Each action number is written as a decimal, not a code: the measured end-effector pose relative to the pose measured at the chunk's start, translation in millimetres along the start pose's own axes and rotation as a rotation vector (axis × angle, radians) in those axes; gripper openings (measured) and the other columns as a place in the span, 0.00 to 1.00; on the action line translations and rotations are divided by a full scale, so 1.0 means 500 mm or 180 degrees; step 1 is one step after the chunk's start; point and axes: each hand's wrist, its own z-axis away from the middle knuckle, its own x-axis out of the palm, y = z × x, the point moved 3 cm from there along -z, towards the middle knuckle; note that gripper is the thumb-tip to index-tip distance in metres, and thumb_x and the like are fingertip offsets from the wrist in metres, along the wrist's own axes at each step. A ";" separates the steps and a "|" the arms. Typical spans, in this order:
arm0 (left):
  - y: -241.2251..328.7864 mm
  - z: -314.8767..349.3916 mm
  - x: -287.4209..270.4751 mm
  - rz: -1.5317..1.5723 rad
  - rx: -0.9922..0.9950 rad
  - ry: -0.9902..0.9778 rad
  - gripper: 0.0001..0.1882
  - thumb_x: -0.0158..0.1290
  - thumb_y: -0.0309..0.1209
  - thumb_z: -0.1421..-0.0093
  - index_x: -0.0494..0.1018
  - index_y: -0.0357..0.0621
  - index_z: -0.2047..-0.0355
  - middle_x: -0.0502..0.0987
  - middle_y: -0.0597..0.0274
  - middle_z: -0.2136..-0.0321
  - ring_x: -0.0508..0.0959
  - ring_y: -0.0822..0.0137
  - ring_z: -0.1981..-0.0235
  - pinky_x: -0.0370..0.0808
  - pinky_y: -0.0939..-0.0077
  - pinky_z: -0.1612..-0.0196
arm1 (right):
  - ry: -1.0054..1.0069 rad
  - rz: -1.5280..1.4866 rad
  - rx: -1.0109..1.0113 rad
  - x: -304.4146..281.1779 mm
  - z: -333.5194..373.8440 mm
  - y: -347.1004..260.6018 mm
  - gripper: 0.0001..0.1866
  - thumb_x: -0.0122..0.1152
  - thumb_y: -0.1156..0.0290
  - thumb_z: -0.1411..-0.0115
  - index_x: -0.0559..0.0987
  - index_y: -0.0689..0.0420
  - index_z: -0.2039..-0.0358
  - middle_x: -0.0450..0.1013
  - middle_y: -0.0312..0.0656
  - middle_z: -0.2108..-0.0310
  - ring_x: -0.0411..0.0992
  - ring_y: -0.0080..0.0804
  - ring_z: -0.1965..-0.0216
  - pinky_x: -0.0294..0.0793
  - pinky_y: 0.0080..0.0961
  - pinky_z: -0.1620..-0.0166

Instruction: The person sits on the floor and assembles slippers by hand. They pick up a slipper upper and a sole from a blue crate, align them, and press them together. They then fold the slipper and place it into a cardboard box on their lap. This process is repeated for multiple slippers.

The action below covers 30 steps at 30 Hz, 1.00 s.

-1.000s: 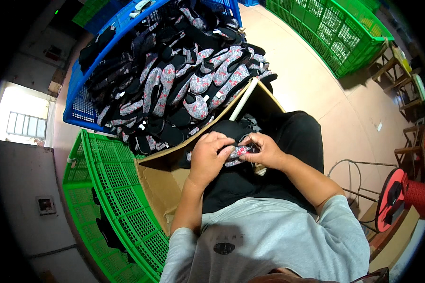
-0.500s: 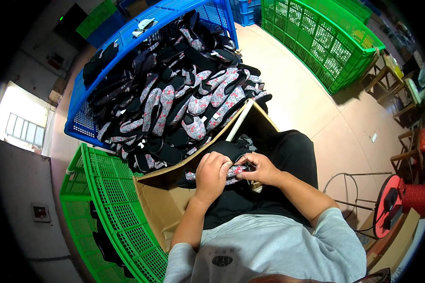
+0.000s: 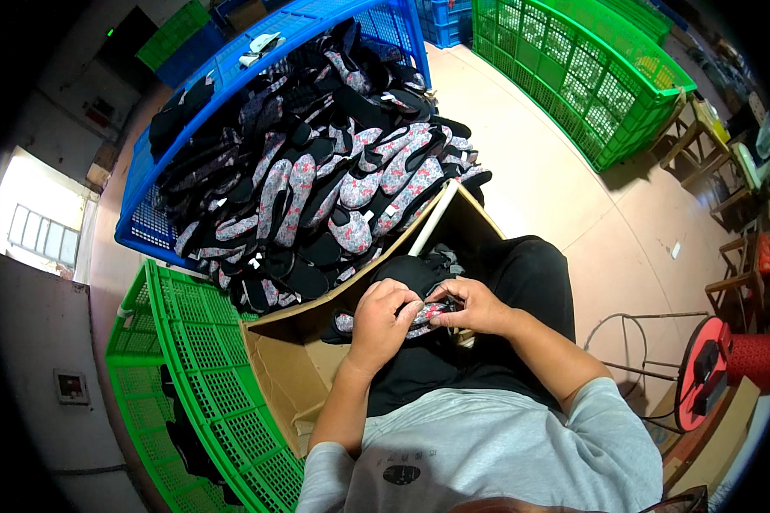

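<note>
A black slipper with a grey and red floral pattern (image 3: 425, 315) lies across my lap, between both hands. My left hand (image 3: 383, 318) is closed on its left part, thumb and fingers pinched together. From the other side my right hand (image 3: 469, 306) grips its edge, with thumb and fingertips close to the left hand's. Under my fingers part of the slipper is hidden. A large pile of similar floral and black slippers (image 3: 351, 184) spills out of a blue plastic crate (image 3: 137, 201) ahead and to the left.
An open cardboard box (image 3: 287, 363) stands against my lap, a white bar (image 3: 434, 218) at its far side. A green crate (image 3: 210, 385) is at my left, another green crate (image 3: 565, 77) far right. A round red stool (image 3: 697, 376) with dark objects stands at right.
My left hand has shifted slightly at the slipper, its fingertips drawing nearer the right hand's. The right hand stays almost in place, and the pile is unchanged.
</note>
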 end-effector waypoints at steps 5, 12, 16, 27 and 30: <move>0.004 0.006 0.011 -0.0260 0.0118 0.0341 0.04 0.59 0.23 0.47 0.75 0.37 0.71 0.74 0.55 0.72 0.74 0.54 0.68 0.70 0.64 0.63 | -0.0046 -0.0052 -0.0022 -0.006 -0.001 0.004 0.19 0.71 0.66 0.47 0.79 0.59 0.57 0.77 0.43 0.63 0.74 0.31 0.60 0.73 0.28 0.54; 0.005 0.004 0.014 -0.0444 0.0239 0.0235 0.04 0.56 0.23 0.45 0.71 0.37 0.72 0.72 0.53 0.73 0.72 0.50 0.68 0.69 0.62 0.63 | -0.0168 -0.1008 0.0485 -0.011 0.003 0.011 0.13 0.61 0.66 0.36 0.79 0.62 0.58 0.77 0.41 0.64 0.75 0.26 0.60 0.74 0.25 0.56; -0.002 0.000 0.012 -0.0255 0.0144 0.0288 0.05 0.55 0.24 0.44 0.70 0.36 0.72 0.71 0.52 0.74 0.72 0.50 0.69 0.69 0.62 0.64 | 0.0302 -0.0679 0.0315 -0.030 -0.002 0.032 0.16 0.50 0.65 0.30 0.79 0.63 0.55 0.77 0.39 0.65 0.74 0.23 0.62 0.74 0.23 0.57; -0.011 -0.010 0.009 0.0071 -0.0020 0.0122 0.06 0.54 0.26 0.41 0.71 0.35 0.72 0.71 0.53 0.75 0.73 0.54 0.72 0.69 0.67 0.67 | 0.0339 -0.0054 -0.0176 -0.054 0.010 0.012 0.18 0.47 0.63 0.30 0.72 0.61 0.47 0.72 0.40 0.59 0.69 0.24 0.62 0.71 0.24 0.55; -0.012 -0.015 0.016 0.0140 -0.0008 -0.0027 0.06 0.54 0.26 0.41 0.72 0.35 0.71 0.71 0.53 0.75 0.73 0.54 0.72 0.69 0.67 0.67 | 0.0042 0.0023 -0.0052 -0.052 0.008 0.012 0.17 0.52 0.64 0.32 0.72 0.61 0.49 0.72 0.41 0.57 0.70 0.25 0.58 0.71 0.25 0.53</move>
